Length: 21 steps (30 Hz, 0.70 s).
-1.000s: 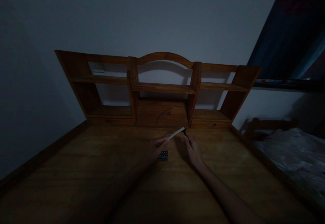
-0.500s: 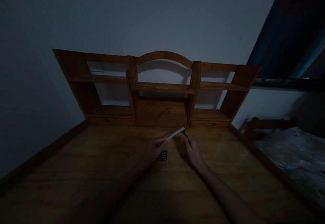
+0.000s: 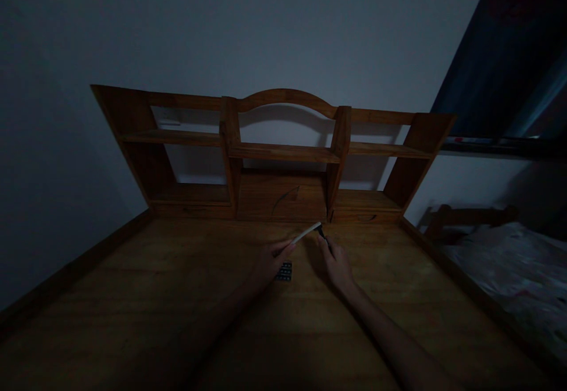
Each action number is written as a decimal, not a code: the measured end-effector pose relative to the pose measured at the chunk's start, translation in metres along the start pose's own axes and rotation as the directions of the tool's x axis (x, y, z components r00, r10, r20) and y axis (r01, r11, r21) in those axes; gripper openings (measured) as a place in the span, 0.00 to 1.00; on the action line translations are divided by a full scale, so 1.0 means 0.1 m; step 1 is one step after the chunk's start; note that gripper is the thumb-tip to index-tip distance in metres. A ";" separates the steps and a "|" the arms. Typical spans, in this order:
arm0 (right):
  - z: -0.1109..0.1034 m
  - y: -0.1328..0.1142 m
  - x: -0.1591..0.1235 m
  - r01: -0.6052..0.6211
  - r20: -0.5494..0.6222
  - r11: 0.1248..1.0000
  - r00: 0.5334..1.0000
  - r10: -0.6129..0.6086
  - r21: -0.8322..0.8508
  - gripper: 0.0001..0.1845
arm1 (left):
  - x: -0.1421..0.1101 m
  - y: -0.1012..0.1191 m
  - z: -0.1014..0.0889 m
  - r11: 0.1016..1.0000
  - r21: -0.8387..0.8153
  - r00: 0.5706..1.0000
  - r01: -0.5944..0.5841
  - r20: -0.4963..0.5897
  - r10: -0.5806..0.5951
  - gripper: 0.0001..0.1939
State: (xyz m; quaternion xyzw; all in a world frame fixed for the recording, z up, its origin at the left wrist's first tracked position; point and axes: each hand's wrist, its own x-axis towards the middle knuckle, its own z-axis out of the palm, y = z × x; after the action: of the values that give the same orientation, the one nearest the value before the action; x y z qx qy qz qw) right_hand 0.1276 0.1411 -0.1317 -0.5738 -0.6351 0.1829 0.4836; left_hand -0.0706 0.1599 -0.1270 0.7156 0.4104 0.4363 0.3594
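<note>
The room is dim. My left hand (image 3: 270,260) is closed on the near end of a thin white stick-like object (image 3: 306,233) that slants up to the right above the wooden desk (image 3: 177,296). My right hand (image 3: 336,261) pinches a small dark piece (image 3: 322,233) right at the stick's far tip. A small dark block with rows of cells (image 3: 284,271) lies on the desk just below my left hand. I cannot make out what the stick or the dark piece is.
A wooden shelf unit (image 3: 283,155) with open compartments and an arched top stands at the back of the desk against a pale wall. Raised wooden rails edge the desk on both sides. A bed with pale bedding (image 3: 509,273) lies to the right.
Both hands stay in nearly the same place, holding the stick and the dark piece. The view has shifted very slightly.
</note>
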 end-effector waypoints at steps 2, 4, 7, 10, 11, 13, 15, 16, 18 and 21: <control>0.00 -0.01 0.01 -0.009 -0.013 0.999 1.000 0.010 0.032 0.25 | 0.01 -0.03 0.01 1.000 -0.015 1.000 0.011 -0.011 -0.011 0.19; -0.01 -0.01 0.02 -0.016 -0.036 0.998 0.999 0.019 0.067 0.26 | 0.02 -0.06 0.02 0.999 -0.031 0.999 0.031 -0.030 -0.032 0.19; -0.03 -0.03 0.02 -0.022 -0.069 0.995 0.997 0.029 0.100 0.26 | 0.02 -0.09 0.03 0.998 -0.034 0.997 0.056 -0.052 -0.058 0.20; -0.04 -0.05 0.02 -0.018 -0.076 0.995 0.997 0.025 0.094 0.26 | 0.02 -0.10 0.03 0.995 -0.074 0.993 0.069 -0.093 -0.075 0.21; -0.04 -0.05 0.02 -0.013 -0.073 0.996 0.997 0.019 0.084 0.25 | 0.01 -0.10 0.03 0.993 -0.096 0.990 0.067 -0.114 -0.078 0.21; -0.04 -0.07 0.01 -0.002 -0.061 0.998 0.998 0.006 0.059 0.25 | 0.01 -0.11 0.03 0.990 -0.132 0.988 0.058 -0.136 -0.076 0.21; -0.03 -0.07 0.01 0.004 -0.051 0.999 0.999 -0.002 0.038 0.25 | 0.00 -0.11 0.03 0.987 -0.151 0.986 0.059 -0.145 -0.081 0.21; -0.03 -0.07 0.00 0.004 -0.046 1.000 0.999 -0.003 0.030 0.25 | 0.00 -0.11 0.03 0.986 -0.153 0.985 0.065 -0.148 -0.088 0.21; -0.04 -0.07 0.01 0.005 -0.044 1.000 0.999 -0.004 0.022 0.25 | -0.01 -0.10 0.03 0.987 -0.144 0.988 0.070 -0.128 -0.089 0.21; -0.04 -0.07 0.01 0.001 -0.047 1.000 0.999 0.000 0.018 0.25 | -0.02 -0.05 0.03 0.994 -0.106 0.999 0.039 -0.014 -0.041 0.20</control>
State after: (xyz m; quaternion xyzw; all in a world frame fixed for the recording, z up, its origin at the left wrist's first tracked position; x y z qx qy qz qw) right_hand 0.1272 0.1387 -0.1238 -0.5734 -0.6219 0.1749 0.5038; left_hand -0.0698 0.1598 -0.1333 0.6837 0.4040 0.4558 0.4021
